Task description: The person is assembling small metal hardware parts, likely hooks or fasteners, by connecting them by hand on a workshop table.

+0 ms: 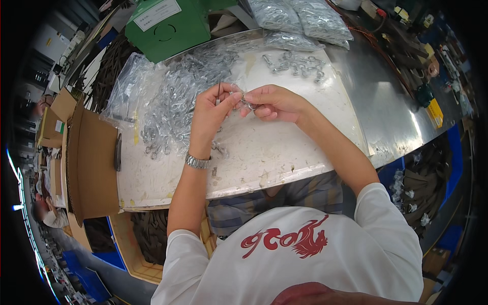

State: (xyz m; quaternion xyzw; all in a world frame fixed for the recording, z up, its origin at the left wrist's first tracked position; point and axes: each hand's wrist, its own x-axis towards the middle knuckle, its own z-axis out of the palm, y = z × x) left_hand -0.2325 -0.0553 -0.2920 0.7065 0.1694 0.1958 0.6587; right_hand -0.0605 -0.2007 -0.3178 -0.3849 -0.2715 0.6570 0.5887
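Note:
My two hands meet over the white worktop (264, 162), fingertips nearly touching. My left hand (216, 107) is closed in a pinch, with a thin dark pointed strip (219, 89) standing up by its fingers; its kind cannot be made out. My right hand (277, 103) is closed on a small shiny metal ring piece (251, 105), which also reaches the left fingertips. Fingers partly hide it. Just left of my hands, many metal hook-like pieces (175, 101) lie heaped on and under clear plastic. A looser group of metal pieces (300, 63) lies farther back on the right.
Full clear bags (277, 18) of metal parts sit at the back. A green machine (170, 28) stands at the back left, and an open cardboard box (94, 162) at the left edge. Bare metal tabletop (376, 86) extends right. Dark strips fill a wooden crate (134, 249) below.

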